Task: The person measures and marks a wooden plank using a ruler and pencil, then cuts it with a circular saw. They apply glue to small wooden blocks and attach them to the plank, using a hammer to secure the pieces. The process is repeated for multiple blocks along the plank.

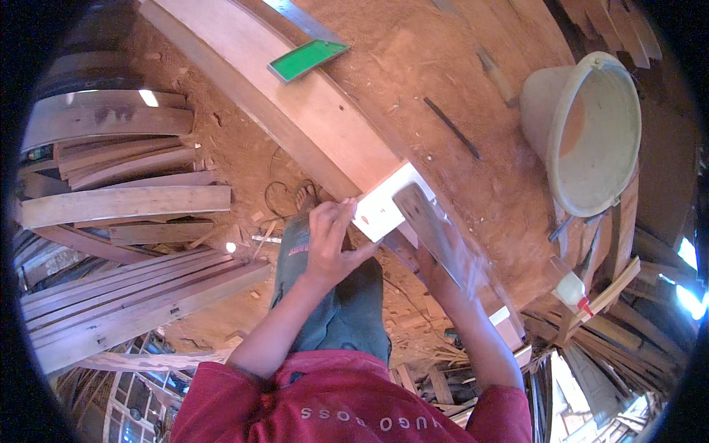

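Note:
My left hand [332, 240] is closed at the near-left edge of a bright white rectangular piece [380, 210], fingers on top and thumb along its lower side. The piece is overexposed and shows small dark marks. It lies at the near end of a long pale plank [295, 103]. My right hand [437, 275] is wrapped round a long, flat brown wooden piece [425, 215], whose far end overlaps the white piece. Motion smears the wooden piece's right side, and it partly hides the fingers. What kind of tool it is, I cannot tell.
A green panel with a pale rim [308, 59] rests across the plank. To the right stand a large pale bucket [598, 140] and a white bottle with a red cap [570, 289]. A dark thin rod [452, 128] lies on the ground. Stacked boards [125, 207] fill the left.

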`<state>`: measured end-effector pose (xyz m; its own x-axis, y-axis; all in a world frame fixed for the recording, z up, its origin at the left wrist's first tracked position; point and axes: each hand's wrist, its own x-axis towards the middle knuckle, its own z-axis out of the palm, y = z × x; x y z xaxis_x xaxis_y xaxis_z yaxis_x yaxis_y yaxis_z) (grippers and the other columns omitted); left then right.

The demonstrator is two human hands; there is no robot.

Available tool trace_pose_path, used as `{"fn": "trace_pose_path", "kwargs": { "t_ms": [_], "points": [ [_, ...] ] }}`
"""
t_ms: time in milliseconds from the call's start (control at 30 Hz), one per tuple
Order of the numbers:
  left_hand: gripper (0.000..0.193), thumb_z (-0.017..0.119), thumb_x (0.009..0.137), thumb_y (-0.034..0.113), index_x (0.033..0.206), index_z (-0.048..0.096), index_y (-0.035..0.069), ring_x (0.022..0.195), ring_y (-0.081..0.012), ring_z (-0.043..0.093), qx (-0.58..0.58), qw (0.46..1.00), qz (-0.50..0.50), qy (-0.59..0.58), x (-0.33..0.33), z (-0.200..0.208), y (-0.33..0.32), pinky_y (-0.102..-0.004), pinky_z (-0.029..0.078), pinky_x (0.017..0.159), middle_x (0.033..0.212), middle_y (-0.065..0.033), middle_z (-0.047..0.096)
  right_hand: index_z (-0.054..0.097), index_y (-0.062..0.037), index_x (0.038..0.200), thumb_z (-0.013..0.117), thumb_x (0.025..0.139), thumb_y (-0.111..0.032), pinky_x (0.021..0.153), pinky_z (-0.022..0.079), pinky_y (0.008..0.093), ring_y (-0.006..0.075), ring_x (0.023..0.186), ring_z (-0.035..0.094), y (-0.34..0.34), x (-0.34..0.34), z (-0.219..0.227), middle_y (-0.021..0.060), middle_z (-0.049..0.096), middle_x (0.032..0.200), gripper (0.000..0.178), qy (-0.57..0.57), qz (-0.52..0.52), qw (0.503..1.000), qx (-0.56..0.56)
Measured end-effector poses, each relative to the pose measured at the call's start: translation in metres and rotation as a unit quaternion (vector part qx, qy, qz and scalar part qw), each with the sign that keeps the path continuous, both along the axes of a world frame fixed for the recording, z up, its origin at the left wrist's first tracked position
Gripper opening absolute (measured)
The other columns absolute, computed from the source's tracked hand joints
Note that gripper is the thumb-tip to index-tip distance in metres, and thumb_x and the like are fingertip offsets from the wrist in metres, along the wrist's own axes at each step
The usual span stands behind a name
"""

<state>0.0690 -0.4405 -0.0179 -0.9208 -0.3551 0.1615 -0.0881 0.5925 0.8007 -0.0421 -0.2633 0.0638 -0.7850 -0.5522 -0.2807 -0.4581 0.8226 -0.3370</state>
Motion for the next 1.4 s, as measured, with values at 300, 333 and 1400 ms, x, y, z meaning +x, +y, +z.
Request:
{"fn": "trace_pose_path", "kwargs": {
  "t_ms": [300, 333, 1400],
  "points": [
    [0.082, 0.089, 0.056, 0.010, 0.129, 0.055, -0.003, 0.106, -0.0370, 0.055, 0.002, 1.000, 0.002, -0.016, 0.000, -0.001, 0.001, -0.0469, 0.046, 0.094, 0.118, -0.0175, 0.059, 0.055, -0.0043, 0.127, 0.066, 0.090, -0.023, 0.073, 0.054, 0.0467, 0.0381, 0.083, 0.069, 0.015, 0.000, -0.003, 0.0206, 0.068, 0.106, 0.042, -0.020, -0.014, 0.997, -0.072],
    [0.082, 0.089, 0.056, 0.010, 0.129, 0.055, -0.003, 0.106, -0.0371, 0.055, 0.006, 1.000, 0.002, -0.017, -0.001, -0.002, 0.001, -0.0470, 0.046, 0.094, 0.118, -0.0177, 0.059, 0.054, -0.0042, 0.127, 0.066, 0.090, -0.023, 0.072, 0.054, 0.0464, 0.0385, 0.082, 0.069, 0.014, 0.000, -0.003, 0.0210, 0.069, 0.104, 0.043, 0.020, 0.015, 0.995, -0.100],
    [0.084, 0.090, 0.067, 0.028, 0.135, 0.052, -0.002, 0.114, -0.0370, 0.051, -0.037, 0.992, -0.063, -0.098, -0.010, 0.030, -0.024, -0.0463, 0.045, 0.096, 0.123, -0.0193, 0.056, 0.053, -0.0052, 0.123, 0.069, 0.085, -0.021, 0.070, 0.055, 0.0457, 0.0351, 0.088, 0.068, 0.013, 0.006, 0.014, 0.0152, 0.066, 0.101, 0.045, -0.139, -0.084, 0.987, -0.021]
  ]
}}
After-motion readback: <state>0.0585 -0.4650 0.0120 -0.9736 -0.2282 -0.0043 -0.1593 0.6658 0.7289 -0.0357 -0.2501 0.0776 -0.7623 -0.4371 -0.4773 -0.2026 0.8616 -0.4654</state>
